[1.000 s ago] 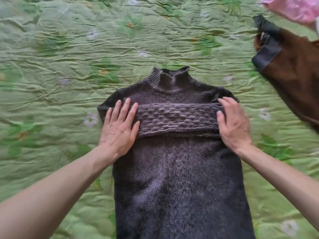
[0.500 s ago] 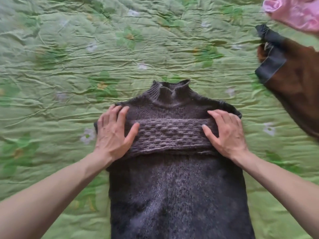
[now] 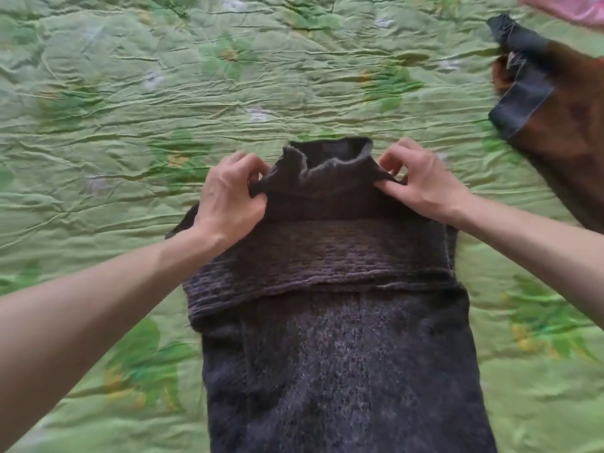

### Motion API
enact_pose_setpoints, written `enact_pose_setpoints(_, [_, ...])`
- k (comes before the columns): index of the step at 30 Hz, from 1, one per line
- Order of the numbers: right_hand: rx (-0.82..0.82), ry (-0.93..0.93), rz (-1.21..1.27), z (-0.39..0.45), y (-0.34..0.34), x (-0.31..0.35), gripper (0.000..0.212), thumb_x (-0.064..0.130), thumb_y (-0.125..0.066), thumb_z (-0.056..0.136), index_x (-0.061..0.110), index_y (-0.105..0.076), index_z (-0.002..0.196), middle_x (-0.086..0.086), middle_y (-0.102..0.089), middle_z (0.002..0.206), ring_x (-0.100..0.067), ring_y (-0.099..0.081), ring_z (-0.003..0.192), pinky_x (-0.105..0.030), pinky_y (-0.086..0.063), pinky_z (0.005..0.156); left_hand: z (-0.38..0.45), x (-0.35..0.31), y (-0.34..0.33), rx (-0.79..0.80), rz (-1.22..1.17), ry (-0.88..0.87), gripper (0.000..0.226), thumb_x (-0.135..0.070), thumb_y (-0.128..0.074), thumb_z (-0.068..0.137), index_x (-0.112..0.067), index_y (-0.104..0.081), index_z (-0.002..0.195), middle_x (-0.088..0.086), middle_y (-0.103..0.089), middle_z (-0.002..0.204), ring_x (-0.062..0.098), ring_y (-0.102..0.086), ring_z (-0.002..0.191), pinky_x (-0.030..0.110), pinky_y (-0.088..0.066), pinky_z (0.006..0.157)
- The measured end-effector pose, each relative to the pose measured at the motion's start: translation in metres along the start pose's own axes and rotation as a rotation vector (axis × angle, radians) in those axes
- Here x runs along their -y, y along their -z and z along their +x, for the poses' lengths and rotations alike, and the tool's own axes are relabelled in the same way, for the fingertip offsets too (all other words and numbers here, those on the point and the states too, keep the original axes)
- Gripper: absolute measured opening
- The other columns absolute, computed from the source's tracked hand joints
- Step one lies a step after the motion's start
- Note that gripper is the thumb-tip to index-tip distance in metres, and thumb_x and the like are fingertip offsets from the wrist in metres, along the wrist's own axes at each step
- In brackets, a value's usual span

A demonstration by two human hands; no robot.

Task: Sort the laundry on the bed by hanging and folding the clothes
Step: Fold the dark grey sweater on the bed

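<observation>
A dark grey knitted sweater (image 3: 343,354) lies flat on the green bedspread (image 3: 130,109), its high collar pointing away from me. Both sleeves are folded across the chest as a ribbed band. My left hand (image 3: 228,197) pinches the sweater's left shoulder beside the collar. On the other side of the collar, my right hand (image 3: 421,181) pinches the right shoulder. The collar edge is lifted slightly off the bed between the two hands. The sweater's lower hem runs out of the frame at the bottom.
A brown garment with dark blue-grey trim (image 3: 562,116) lies at the right edge of the bed. A pink piece of clothing (image 3: 568,8) shows at the top right corner. Wrinkled bedspread stretches to the left and beyond the collar.
Both hands left the folded sleeves, where they lay flat, and moved up to the shoulders. They now pinch the knit beside the collar and raise it a little.
</observation>
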State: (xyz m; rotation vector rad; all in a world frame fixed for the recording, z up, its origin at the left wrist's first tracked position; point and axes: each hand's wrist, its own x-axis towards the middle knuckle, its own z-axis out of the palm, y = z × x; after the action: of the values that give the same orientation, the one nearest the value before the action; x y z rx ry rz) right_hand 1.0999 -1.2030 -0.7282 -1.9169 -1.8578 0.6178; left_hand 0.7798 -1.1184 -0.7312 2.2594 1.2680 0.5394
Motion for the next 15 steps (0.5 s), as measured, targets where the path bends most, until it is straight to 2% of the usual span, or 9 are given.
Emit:
enact_pose_setpoints(2, [-0.054, 0.132, -0.108, -0.018, 0.004, 0.002, 0.022, 0.005, -0.078, 0.083, 0.009, -0.06, 0.095, -0.009, -0.057, 0.098, -0.026, -0.058, 0.088, -0.034, -0.044, 0.076, -0.015, 0.0, 0.011, -0.018, 0.13, -0.252, 0.029, 0.007, -0.063, 0.07, -0.007, -0.059, 0.096, 0.005, -0.054, 0.091, 0.03, -0.053, 0.088, 0.045, -0.044, 0.078])
enact_pose_setpoints(5, [-0.059, 0.294, -0.378, -0.049, 0.003, 0.003, 0.023, 0.008, -0.073, 0.074, 0.012, -0.06, 0.093, -0.007, -0.061, 0.091, -0.031, -0.06, 0.086, -0.042, -0.044, 0.08, -0.038, 0.002, 0.02, 0.106, 0.347, -0.516, 0.027, 0.004, -0.055, 0.068, -0.005, -0.06, 0.092, 0.016, -0.058, 0.096, 0.036, -0.055, 0.092, 0.048, -0.046, 0.078])
enact_pose_setpoints(8, [0.079, 0.339, -0.534, -0.079, -0.006, 0.003, 0.034, 0.009, -0.074, 0.073, 0.011, -0.066, 0.105, -0.009, -0.066, 0.101, -0.034, -0.064, 0.093, -0.046, -0.052, 0.086, -0.058, 0.002, 0.019, 0.253, 0.44, -0.463, 0.027, 0.007, -0.059, 0.071, -0.005, -0.063, 0.094, 0.017, -0.06, 0.101, 0.039, -0.058, 0.094, 0.049, -0.049, 0.079])
enact_pose_setpoints(11, [0.134, 0.321, -0.527, -0.099, -0.012, 0.002, 0.035, 0.015, -0.056, 0.085, 0.007, -0.066, 0.117, -0.011, -0.064, 0.116, -0.036, -0.061, 0.1, -0.051, -0.054, 0.091, -0.071, 0.001, 0.018, 0.273, 0.409, -0.339, 0.023, -0.006, -0.051, 0.075, -0.007, -0.058, 0.097, 0.013, -0.059, 0.102, 0.038, -0.056, 0.097, 0.05, -0.047, 0.083])
enact_pose_setpoints(13, [0.082, 0.232, -0.447, -0.104, -0.016, 0.007, 0.031, 0.024, -0.049, 0.093, 0.007, -0.067, 0.112, -0.009, -0.064, 0.113, -0.033, -0.06, 0.099, -0.05, -0.053, 0.091, -0.071, -0.005, 0.012, 0.204, 0.327, -0.256, 0.022, -0.017, -0.044, 0.085, -0.009, -0.057, 0.101, 0.009, -0.064, 0.101, 0.034, -0.058, 0.096, 0.047, -0.048, 0.084])
enact_pose_setpoints(15, [-0.022, 0.084, -0.359, -0.099, -0.023, 0.017, 0.028, 0.03, -0.047, 0.101, 0.01, -0.066, 0.096, -0.006, -0.064, 0.099, -0.03, -0.059, 0.091, -0.047, -0.053, 0.083, -0.069, -0.012, 0.003, 0.141, 0.287, -0.189, 0.019, -0.025, -0.042, 0.098, -0.012, -0.055, 0.103, 0.007, -0.069, 0.098, 0.032, -0.061, 0.093, 0.046, -0.048, 0.084])
